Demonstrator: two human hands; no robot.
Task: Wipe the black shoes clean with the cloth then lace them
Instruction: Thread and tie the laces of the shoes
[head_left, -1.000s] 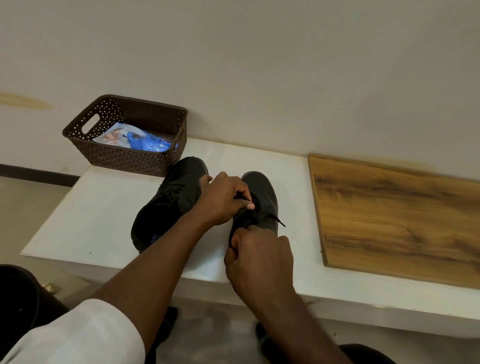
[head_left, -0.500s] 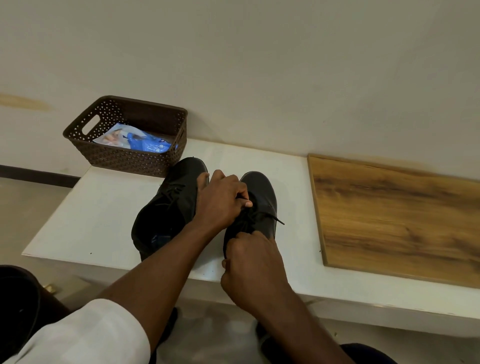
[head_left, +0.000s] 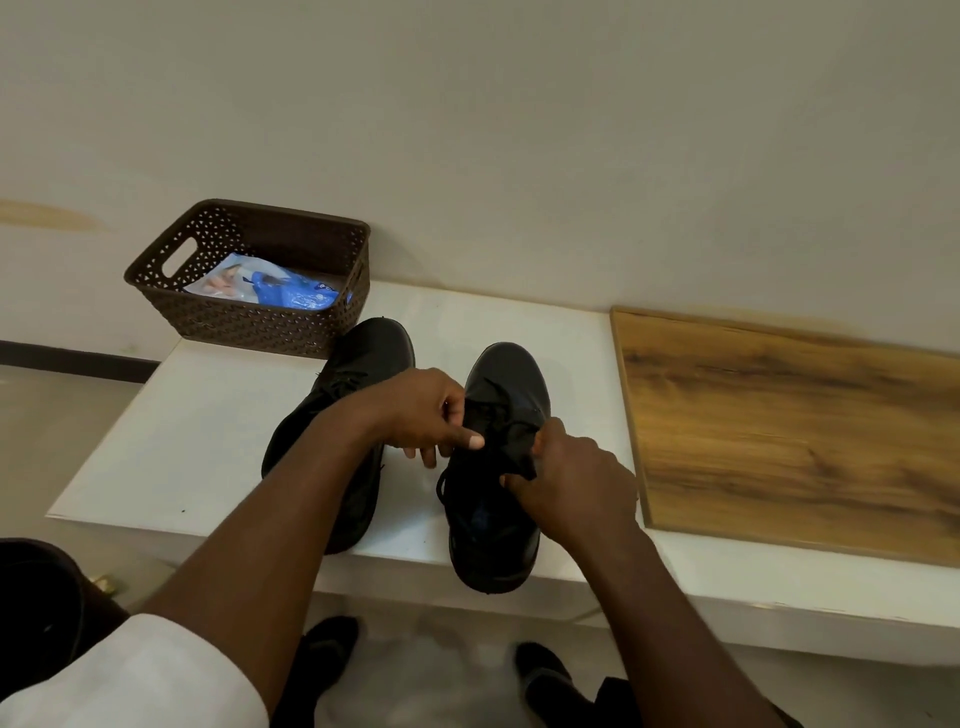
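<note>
Both black shoes stand side by side on the white bench (head_left: 208, 415). The left hand (head_left: 421, 410) and right hand (head_left: 571, 483) each pinch dark material (lace or tongue, too dark to tell) over the right shoe (head_left: 498, 415). The left shoe (head_left: 358, 364) looks laced. No cloth shows, so wiping is probably finished and lacing remains.

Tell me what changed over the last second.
The right hand shifted from the shoe's heel end to its right side, gripping the lace area. The left hand still pinches at the laces of the right shoe. Left shoe and basket stayed put.
</note>
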